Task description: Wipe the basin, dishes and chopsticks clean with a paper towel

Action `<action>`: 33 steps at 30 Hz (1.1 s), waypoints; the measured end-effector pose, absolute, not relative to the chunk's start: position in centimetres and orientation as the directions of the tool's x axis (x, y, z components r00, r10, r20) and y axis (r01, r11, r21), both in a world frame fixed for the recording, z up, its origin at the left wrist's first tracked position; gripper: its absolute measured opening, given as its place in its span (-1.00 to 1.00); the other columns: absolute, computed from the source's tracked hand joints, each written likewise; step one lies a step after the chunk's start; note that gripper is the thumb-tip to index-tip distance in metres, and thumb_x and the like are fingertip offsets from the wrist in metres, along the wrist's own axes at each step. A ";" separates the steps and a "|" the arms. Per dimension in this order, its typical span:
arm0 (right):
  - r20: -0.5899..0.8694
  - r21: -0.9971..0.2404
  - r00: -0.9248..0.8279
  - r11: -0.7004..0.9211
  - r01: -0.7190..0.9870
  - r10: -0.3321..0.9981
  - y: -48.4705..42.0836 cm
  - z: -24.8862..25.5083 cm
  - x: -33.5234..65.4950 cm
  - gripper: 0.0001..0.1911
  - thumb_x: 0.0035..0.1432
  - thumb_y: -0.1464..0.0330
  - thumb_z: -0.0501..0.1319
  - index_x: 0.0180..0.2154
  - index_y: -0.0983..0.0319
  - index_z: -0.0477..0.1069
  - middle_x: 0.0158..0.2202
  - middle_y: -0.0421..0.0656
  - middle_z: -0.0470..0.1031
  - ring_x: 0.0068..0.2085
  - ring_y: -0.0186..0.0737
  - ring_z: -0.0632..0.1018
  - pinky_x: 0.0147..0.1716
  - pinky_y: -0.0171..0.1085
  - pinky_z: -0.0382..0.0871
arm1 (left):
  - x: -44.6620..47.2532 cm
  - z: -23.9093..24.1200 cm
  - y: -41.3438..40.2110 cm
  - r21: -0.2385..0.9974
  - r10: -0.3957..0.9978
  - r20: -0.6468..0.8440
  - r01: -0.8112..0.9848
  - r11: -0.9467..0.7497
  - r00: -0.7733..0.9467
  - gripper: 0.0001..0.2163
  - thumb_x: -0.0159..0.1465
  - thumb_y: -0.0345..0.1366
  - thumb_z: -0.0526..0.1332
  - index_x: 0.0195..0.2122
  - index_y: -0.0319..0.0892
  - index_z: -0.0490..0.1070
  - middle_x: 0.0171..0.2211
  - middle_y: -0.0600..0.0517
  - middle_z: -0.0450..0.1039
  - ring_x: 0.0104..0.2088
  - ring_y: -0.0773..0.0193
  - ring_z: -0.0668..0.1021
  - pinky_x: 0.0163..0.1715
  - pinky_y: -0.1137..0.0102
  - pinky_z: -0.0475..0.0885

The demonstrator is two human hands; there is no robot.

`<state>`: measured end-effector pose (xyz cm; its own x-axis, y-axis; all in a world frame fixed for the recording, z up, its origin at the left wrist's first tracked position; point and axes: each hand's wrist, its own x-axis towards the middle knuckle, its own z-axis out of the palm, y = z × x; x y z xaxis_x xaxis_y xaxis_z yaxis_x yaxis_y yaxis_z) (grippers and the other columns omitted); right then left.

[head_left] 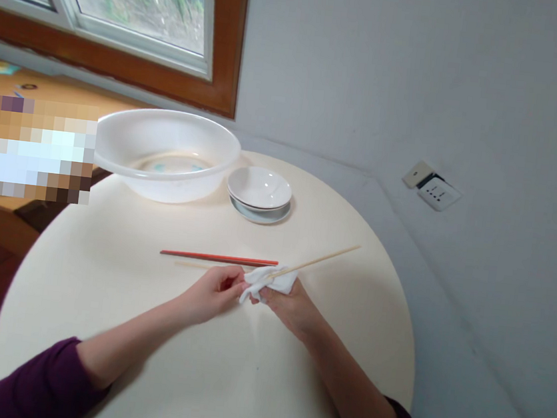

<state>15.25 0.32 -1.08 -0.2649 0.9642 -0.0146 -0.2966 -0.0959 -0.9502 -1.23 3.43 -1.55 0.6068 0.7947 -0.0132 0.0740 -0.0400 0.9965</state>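
Observation:
Over the middle of the table, a light wooden chopstick (328, 259) slants up to the right out of a crumpled white cloth (280, 282). My right hand (297, 310) is closed around the cloth, which wraps part of the chopstick. At the chopstick's lower end, my left hand (218, 293) is pinched shut against the cloth's left edge; the fingers hide that end. Just beyond my hands lie red chopsticks (217, 257), side by side. A second light wooden chopstick (196, 265) rests on the table, partly hidden behind my left hand.
A large translucent white basin (170, 186) stands at the back left of the round table (178, 385). Beside it is a small stack of white bowls (259, 190) on a dish. A wooden desk (65, 91) adjoins at left, and the wall (450, 289) runs close along the right.

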 end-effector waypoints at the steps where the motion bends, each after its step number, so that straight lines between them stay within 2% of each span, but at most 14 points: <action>1: -0.010 -0.951 -0.267 -0.092 -0.294 0.964 0.3 -1.0 15.2 -0.80 -0.11 0.27 0.35 -0.44 0.26 0.48 -0.49 -0.21 0.43 -0.43 -0.32 0.41 -0.36 -0.29 0.27 | -1.2 -1.6 3.5 0.997 0.792 -0.012 0.072 -0.041 0.610 -0.71 0.14 -0.08 0.18 -0.51 -0.24 0.38 -0.55 0.02 0.41 -0.54 0.36 0.35 -0.55 0.47 0.23; 10: 0.026 -0.938 -0.247 -0.062 -0.342 0.969 0.4 -0.8 15.1 -0.84 -0.09 0.28 0.34 -0.46 0.24 0.48 -0.50 -0.21 0.42 -0.44 -0.33 0.39 -0.39 -0.31 0.25 | -1.4 -1.4 3.7 0.987 0.820 0.036 0.109 -0.119 0.572 -0.73 0.17 -0.12 0.14 -0.56 -0.20 0.32 -0.53 0.00 0.45 -0.46 0.29 0.43 -0.42 0.42 0.32; 17: 0.023 -0.923 -0.217 -0.062 -0.379 0.976 0.8 -1.7 15.6 -0.82 -0.10 0.28 0.36 -0.41 0.23 0.50 -0.48 -0.20 0.45 -0.44 -0.34 0.41 -0.38 -0.30 0.28 | -1.7 -1.2 4.1 0.961 0.865 0.052 0.212 -0.180 0.499 -0.74 0.17 -0.14 0.12 -0.57 -0.20 0.30 -0.58 0.05 0.38 -0.49 0.31 0.39 -0.47 0.45 0.28; 22: 0.006 -0.909 -0.172 -0.066 -0.411 0.985 0.9 -1.6 15.9 -0.83 -0.13 0.29 0.39 -0.43 0.20 0.51 -0.48 -0.22 0.46 -0.45 -0.35 0.41 -0.40 -0.30 0.28 | -2.1 -1.0 4.5 0.947 0.891 0.065 0.255 -0.198 0.449 -0.75 0.17 -0.16 0.09 -0.56 -0.19 0.29 -0.61 0.11 0.27 -0.54 0.36 0.30 -0.52 0.46 0.18; 27: -0.051 -0.871 -0.152 -0.119 -0.476 0.987 1.0 -1.6 15.9 -0.78 -0.22 0.30 0.43 -0.41 0.16 0.52 -0.42 -0.22 0.49 -0.41 -0.33 0.43 -0.36 -0.29 0.32 | -2.3 -1.0 4.9 0.973 0.916 0.034 0.198 -0.123 0.400 -0.72 0.17 -0.11 0.10 -0.57 -0.19 0.25 -0.65 0.15 0.20 -0.58 0.39 0.24 -0.55 0.47 0.10; 33: -0.049 -0.828 -0.077 -0.083 -0.554 0.996 1.0 -1.2 15.7 -0.80 -0.25 0.34 0.44 -0.49 0.18 0.48 -0.48 -0.25 0.47 -0.42 -0.37 0.42 -0.35 -0.30 0.33 | -2.4 -1.3 5.3 0.995 0.956 0.022 0.088 -0.050 0.294 -0.71 0.17 -0.11 0.14 -0.59 -0.19 0.24 -0.66 0.14 0.21 -0.58 0.40 0.25 -0.53 0.47 0.13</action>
<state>15.72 1.03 -1.23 -0.0766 0.9959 -0.0488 -0.5542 -0.0832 -0.8282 -2.44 5.32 -1.29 0.2938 0.9556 0.0224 0.0880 -0.0504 0.9948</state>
